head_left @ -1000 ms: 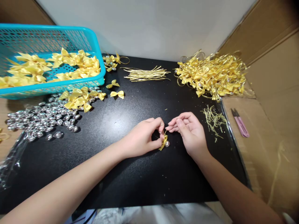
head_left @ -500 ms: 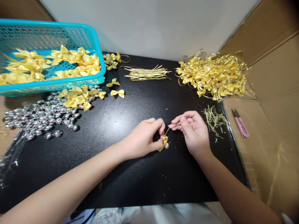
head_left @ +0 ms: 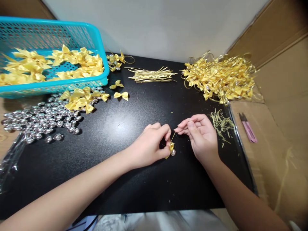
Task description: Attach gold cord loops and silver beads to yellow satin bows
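Observation:
My left hand (head_left: pixel 150 144) is closed in a pinch on a small yellow ribbon bow (head_left: pixel 171 147) with a silver bead (head_left: pixel 173 152) hanging under it, low over the black table top (head_left: pixel 134 179). A thin gold cord end (head_left: pixel 172 137) sticks up from the bow toward my right hand (head_left: pixel 199 134). The right hand's fingers are pressed together at the tips just beside that cord; whether they grip it is unclear.
A turquoise basket (head_left: pixel 72 84) of yellow bows stands at the back left, with loose bows (head_left: pixel 81 99) and several silver beads (head_left: pixel 40 118) in front of it. Gold cords (head_left: pixel 151 75) lie at the back, finished bows (head_left: pixel 218 78) at the back right, cord trimmings (head_left: pixel 220 125) and pink snips (head_left: pixel 247 128) to the right.
Both hands have shifted slightly toward me and rightward with the bow. The cord end now shows between the two hands, which were touching a second ago.

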`<state>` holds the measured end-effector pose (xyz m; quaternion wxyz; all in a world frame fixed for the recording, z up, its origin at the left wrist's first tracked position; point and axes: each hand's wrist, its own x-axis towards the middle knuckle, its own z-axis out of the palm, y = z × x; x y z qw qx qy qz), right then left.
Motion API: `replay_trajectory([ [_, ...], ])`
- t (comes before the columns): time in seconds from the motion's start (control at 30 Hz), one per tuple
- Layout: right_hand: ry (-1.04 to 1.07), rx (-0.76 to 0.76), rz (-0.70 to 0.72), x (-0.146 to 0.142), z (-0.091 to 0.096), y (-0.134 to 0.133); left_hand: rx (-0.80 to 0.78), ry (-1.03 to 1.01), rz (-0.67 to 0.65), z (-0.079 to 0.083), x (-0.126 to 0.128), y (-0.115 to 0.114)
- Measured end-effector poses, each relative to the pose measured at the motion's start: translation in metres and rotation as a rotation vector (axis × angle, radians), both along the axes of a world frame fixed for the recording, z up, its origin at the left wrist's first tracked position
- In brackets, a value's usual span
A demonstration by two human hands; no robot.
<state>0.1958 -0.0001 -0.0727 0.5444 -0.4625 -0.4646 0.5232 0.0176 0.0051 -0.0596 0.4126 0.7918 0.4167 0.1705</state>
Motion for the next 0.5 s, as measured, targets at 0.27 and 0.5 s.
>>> replay_trajectory([
  [0.27, 0.022, 0.008, 0.008, -0.0001, 0.0009, -0.0012, -0.028, 0.007, 0.001, 0.0019, 0.0014, -0.0046],
  [0.5, 0.035, -0.002, 0.003, -0.0014, 0.0014, -0.0018, -0.042, 0.028, 0.008, 0.0041, 0.0038, -0.0079],
])
